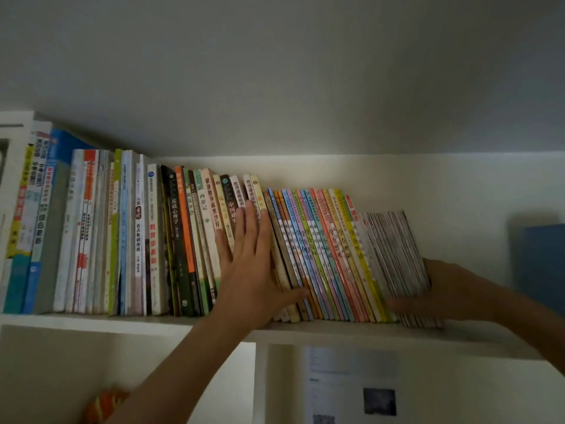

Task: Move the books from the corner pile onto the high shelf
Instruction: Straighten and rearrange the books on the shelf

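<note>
A long row of books (128, 237) stands on the high white shelf (336, 335), spines outward. My left hand (247, 267) lies flat with straight fingers against the spines near the row's middle. Thin colourful books (324, 255) lean to the left beside it. At the row's right end my right hand (440, 289) grips a bundle of thin booklets (394, 255), fingers under its front edge and palm on its right side. The bundle leans against the colourful books. The corner pile is out of view.
A blue book (544, 264) stands at the far right of the shelf, with bare shelf between it and the booklets. Below the shelf are white compartments; a printed sheet (351, 384) is in the right one, an orange object (104, 405) at lower left.
</note>
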{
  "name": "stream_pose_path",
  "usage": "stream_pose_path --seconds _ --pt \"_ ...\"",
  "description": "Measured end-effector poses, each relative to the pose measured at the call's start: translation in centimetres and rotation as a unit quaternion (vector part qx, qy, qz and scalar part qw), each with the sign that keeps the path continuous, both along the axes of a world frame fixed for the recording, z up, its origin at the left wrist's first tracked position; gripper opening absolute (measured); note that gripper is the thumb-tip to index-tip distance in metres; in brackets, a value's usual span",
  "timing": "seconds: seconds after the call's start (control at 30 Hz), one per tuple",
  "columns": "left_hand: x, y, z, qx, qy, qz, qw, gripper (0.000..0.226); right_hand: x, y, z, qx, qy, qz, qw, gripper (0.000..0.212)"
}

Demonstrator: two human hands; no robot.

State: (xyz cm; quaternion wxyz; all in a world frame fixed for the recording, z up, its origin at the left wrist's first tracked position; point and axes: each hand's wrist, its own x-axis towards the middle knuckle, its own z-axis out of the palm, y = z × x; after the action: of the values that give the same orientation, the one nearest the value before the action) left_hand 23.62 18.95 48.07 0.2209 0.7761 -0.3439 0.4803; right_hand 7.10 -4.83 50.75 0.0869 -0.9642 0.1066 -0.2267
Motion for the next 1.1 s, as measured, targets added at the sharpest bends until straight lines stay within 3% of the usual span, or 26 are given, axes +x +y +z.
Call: stream_pose_path --seconds 0.07,0.23,0.33,0.5,0.6,0.7,0.83,0.97,1.1 --pt "0.4 0.8 0.2 0.004 -0.005 -0.008 1.0 0.137 0.4 1.1 0.6 0.015 0.006 0.007 1.0 0.068" --pt "1.5 2.2 0.5 0.028 -0.022 0.0 0.999 0.131 1.8 2.5 -0.3 -0.004 -0.029 0.005 1.0 0.083" --pt "1.4 2.4 0.3 0.022 -0.052 0.061 0.997 0.132 1.7 2.4 -0.5 -0.007 -0.02 -0.009 1.0 0.092" --pt "1.5 3.4 0.4 0.076 -0.047 0.069 0.994 0.13 1.3 1.9 1.4 0.126 -0.021 0.055 0.99 0.062" --pt "0.9 3.8 0.9 0.083 -0.03 0.07 0.994 0.13 1.8 2.1 0.7 0.07 -0.034 0.052 0.996 0.072" --pt "-0.1 3.9 1.0 0.109 -0.024 0.102 0.989 0.131 1.1 2.9 0.6 0.041 -0.038 0.06 0.997 0.099" --pt "-0.5 4.5 0.9 0.132 -0.029 0.102 0.986 0.132 2.2 3.5 4.0 0.056 -0.185 0.119 0.974 0.129" --pt "0.1 4.5 0.6 0.121 -0.02 0.087 0.989 0.131 5.2 3.5 6.5 -0.045 -0.169 0.172 0.97 0.125" --pt "0.1 4.6 0.6 0.11 -0.015 0.086 0.99 0.131 6.2 4.2 6.7 -0.035 -0.16 0.231 0.959 0.105"
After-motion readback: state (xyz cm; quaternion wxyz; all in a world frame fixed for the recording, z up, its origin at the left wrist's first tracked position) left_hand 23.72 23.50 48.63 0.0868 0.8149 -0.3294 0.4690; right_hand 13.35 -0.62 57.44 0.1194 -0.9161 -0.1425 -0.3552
